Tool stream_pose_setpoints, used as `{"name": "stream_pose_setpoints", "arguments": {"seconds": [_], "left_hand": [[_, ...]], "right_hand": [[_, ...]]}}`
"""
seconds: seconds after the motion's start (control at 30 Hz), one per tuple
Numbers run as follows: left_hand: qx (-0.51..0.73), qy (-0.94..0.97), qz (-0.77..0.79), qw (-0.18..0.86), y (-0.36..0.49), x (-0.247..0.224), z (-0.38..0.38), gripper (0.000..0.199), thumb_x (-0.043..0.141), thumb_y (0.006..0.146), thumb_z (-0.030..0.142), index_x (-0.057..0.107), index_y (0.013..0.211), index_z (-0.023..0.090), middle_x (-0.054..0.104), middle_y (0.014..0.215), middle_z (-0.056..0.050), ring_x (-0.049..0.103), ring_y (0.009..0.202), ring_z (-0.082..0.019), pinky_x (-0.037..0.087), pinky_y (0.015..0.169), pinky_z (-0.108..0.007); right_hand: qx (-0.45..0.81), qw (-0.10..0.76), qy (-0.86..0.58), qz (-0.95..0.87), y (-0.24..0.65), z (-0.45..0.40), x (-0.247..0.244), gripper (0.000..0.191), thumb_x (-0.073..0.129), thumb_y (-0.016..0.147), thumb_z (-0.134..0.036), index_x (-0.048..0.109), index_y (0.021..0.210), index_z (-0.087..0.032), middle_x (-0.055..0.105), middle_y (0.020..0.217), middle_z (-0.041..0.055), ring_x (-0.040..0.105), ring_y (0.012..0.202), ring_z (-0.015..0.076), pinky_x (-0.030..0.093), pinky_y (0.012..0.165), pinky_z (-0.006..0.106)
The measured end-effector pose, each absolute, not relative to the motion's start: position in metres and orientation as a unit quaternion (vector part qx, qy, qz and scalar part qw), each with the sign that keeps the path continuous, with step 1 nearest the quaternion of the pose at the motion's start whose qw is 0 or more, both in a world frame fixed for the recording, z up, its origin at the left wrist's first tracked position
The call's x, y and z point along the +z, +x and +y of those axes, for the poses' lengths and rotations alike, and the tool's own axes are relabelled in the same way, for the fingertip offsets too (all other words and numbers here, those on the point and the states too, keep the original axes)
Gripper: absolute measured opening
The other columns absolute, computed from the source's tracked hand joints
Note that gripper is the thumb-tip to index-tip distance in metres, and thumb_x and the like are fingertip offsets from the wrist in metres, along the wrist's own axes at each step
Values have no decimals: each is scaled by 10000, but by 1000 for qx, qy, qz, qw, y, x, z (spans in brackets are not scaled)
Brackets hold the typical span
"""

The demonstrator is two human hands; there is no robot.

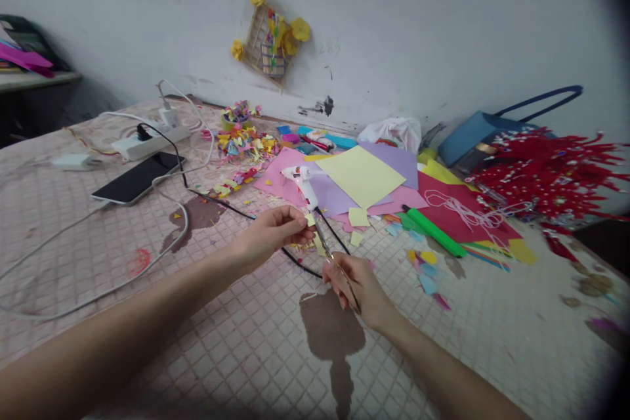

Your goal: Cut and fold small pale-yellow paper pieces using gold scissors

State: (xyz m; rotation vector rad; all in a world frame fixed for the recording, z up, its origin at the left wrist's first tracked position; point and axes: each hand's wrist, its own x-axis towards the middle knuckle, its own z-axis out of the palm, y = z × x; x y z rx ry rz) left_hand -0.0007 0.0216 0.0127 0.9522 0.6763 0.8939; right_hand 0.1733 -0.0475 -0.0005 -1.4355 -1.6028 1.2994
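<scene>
Between the fingers of my left hand [278, 231] is a small yellow paper piece [310, 219]. My right hand [358, 285] is closed around scissors [336, 269], whose blades point up and left toward that piece. Whether the blades touch the paper I cannot tell. Just beyond both hands lies a white glue gun [304, 187], its black cord [335, 231] running behind my fingers. A pale yellow sheet [365, 174] rests on top of pink and purple paper, and small yellow cut pieces [358, 216] lie near the scissors.
At the left are a phone [140, 177], a power strip [147, 139] and a looping white cable [184, 223]. Paper scraps [246, 144] are heaped at the back. A green marker-like tube [436, 233], white string [467, 213] and a red tasselled craft [546, 174] lie to the right.
</scene>
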Motion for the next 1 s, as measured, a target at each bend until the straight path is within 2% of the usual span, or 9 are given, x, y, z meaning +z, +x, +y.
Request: {"name": "stream_pose_setpoints", "arguments": {"seconds": [0.4, 0.6, 0.7, 0.8, 0.9, 1.0], "left_hand": [[407, 447, 300, 738, -2, 13, 22, 215, 685, 682, 258, 520, 707, 122, 640, 690, -25, 601, 641, -101, 470, 668, -243], [400, 476, 319, 715, -2, 14, 25, 193, 650, 705, 272, 516, 715, 134, 645, 701, -27, 601, 644, -104, 470, 657, -244], [325, 594, 359, 643, -7, 18, 25, 151, 595, 737, 275, 537, 705, 140, 630, 649, -17, 561, 547, -89, 433, 529, -202], [189, 740, 352, 541, -13, 20, 23, 108, 556, 737, 245, 567, 683, 152, 607, 582, -2, 521, 483, -93, 368, 446, -185], [117, 808, 345, 462, -17, 18, 20, 138, 533, 733, 246, 585, 636, 162, 577, 527, 9, 490, 460, -97, 314, 425, -183], [130, 827, 378, 395, -18, 13, 21, 157, 558, 716, 287, 590, 620, 167, 550, 497, 18, 455, 439, -95, 255, 407, -189]], "right_hand": [[485, 309, -550, -605, 171, -50, 5, 430, 413, 798, -566, 428, 603, -184, 360, 422, -70, 339, 328, 62, 249, 342, 192], [476, 340, -556, -590, 180, -43, 0, 378, 433, 806, -520, 461, 636, -183, 358, 458, -70, 352, 335, 66, 254, 347, 194], [401, 374, -575, -607, 190, -34, -1, 312, 468, 808, -453, 492, 656, -182, 368, 465, -64, 357, 379, 78, 269, 387, 202], [303, 369, -593, -648, 199, -24, -3, 200, 549, 767, -371, 549, 722, -176, 478, 551, -29, 429, 485, 104, 321, 470, 215], [213, 315, -612, -693, 201, -18, -6, 135, 566, 748, -315, 566, 736, -180, 523, 595, -6, 455, 544, 130, 323, 521, 232], [134, 241, -627, -729, 196, -15, -8, 118, 555, 742, -269, 530, 660, -188, 510, 572, -5, 431, 534, 133, 276, 515, 234]]}}
